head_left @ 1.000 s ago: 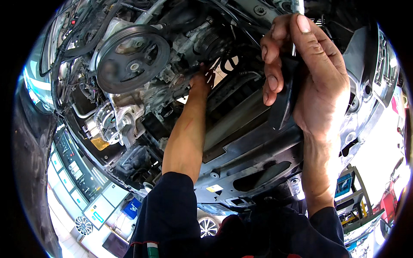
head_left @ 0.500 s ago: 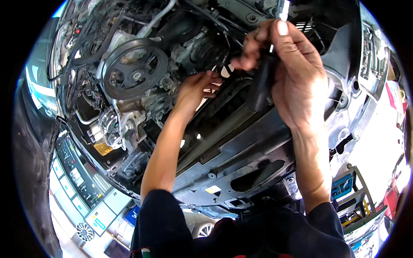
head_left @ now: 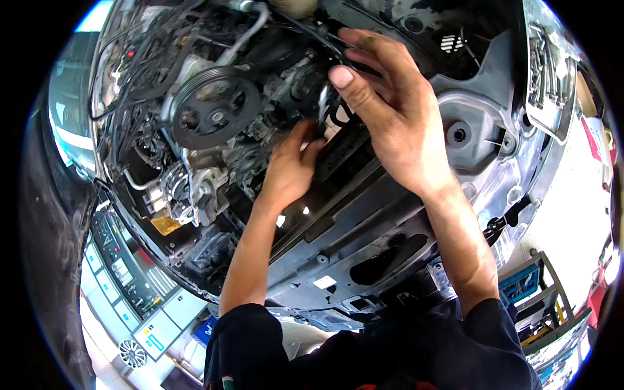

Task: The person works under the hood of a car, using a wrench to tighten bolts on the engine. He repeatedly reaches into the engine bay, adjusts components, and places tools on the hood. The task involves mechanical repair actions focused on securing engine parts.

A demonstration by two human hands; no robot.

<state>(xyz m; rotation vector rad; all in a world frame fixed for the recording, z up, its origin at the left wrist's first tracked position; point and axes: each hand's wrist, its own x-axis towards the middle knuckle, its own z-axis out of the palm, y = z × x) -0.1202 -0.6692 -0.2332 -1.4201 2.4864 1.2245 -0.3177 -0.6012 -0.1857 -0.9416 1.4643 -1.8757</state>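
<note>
In the engine bay of a car, my left hand [head_left: 290, 166] reaches in beside the pulleys. Its blurred fingertips are close to a thin shiny metal piece [head_left: 323, 102], and whether they grip it is unclear. Up and to the right, my right hand [head_left: 400, 110] hovers over the bay with thumb and fingers apart, near a black hose [head_left: 309, 31]; no object shows in it. The large black grooved pulley [head_left: 218, 117] sits left of my left hand. A dark crossmember [head_left: 325, 224] runs under both forearms.
A metal tray of bolts [head_left: 549, 81] lies at the far right, beyond a grey plastic housing [head_left: 463, 140]. A workbench [head_left: 127, 286] and a wheel [head_left: 132, 353] stand at lower left. Behind my right arm is a tool cart [head_left: 536, 296].
My right hand has moved left and loosened; the black-handled tool it held no longer shows. My left hand has drawn its fingers in, and a shiny metal piece now shows above them.
</note>
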